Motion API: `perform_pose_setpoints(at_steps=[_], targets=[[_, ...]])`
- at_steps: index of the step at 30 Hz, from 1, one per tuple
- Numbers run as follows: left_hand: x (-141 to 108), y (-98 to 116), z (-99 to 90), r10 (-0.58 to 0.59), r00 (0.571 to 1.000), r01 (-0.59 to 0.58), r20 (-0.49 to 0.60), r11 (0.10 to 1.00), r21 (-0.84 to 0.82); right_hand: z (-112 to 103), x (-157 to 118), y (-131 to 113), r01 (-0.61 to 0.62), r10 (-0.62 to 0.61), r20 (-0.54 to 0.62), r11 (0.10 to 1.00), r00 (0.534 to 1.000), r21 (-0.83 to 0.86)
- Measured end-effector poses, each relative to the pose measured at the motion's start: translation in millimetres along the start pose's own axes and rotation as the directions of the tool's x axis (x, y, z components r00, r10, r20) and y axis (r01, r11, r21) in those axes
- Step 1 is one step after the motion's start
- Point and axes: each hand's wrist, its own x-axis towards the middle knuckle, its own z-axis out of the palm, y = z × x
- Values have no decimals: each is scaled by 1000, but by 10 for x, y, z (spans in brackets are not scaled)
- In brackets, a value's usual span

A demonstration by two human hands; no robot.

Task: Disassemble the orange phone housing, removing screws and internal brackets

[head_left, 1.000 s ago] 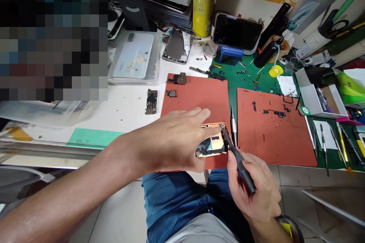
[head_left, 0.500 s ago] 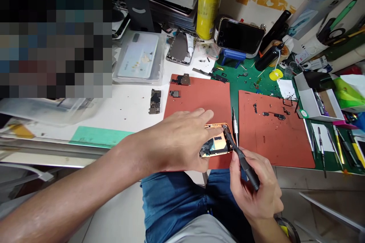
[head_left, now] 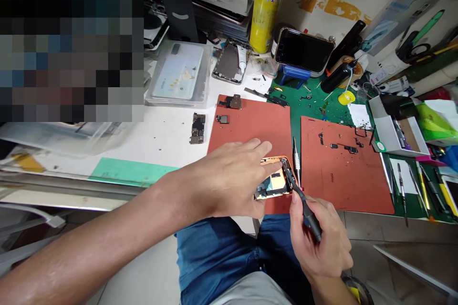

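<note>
An opened phone housing (head_left: 278, 182) with an orange rim lies on the left red mat (head_left: 254, 116), near its front edge. My left hand (head_left: 236, 178) holds the housing from the left, its index finger reaching over the top to the upper right corner; its thumb is partly hidden. In my right hand (head_left: 320, 233) is a slim black pen-like tool (head_left: 310, 218) with a thicker handle, gripped between thumb and fingers. Its tip meets the same corner by my left fingertip; the exact kind of tip is too small to tell. A silver screwdriver (head_left: 296, 159) lies just right of the housing.
A dark circuit board (head_left: 197, 128) lies left of the mat, with a camera module (head_left: 234, 101) on the mat. Small parts (head_left: 350, 149) sit on the right red mat (head_left: 347, 186). A phone (head_left: 304, 50) leans on a blue stand. Tools (head_left: 401, 190) line the right side.
The whole view has shifted slightly. Both hands keep their hold, and the tool's tip stays at the housing's upper right corner.
</note>
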Motion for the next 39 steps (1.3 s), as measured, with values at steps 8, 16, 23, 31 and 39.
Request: perform_pose_setpoints(at_steps=[8, 16, 23, 31, 39], targets=[[6, 15, -17, -24, 999, 24, 30, 1000, -2, 54, -80, -33, -76, 77, -60, 997, 995, 10], [10, 27, -24, -51, 998, 52, 48, 998, -30, 35, -37, -84, -81, 82, -12, 993, 997, 84], [9, 9, -12, -36, 999, 37, 38, 999, -21, 42, -49, -71, -107, 110, -30, 989, 993, 98], [16, -6, 25, -15, 1000, 14, -19, 999, -30, 54, -100, -53, -86, 88, -27, 995, 996, 55], [-2, -10, 26, -13, 1000, 11, -23, 998, -54, 75, -72, -78, -50, 50, -29, 999, 998, 19]])
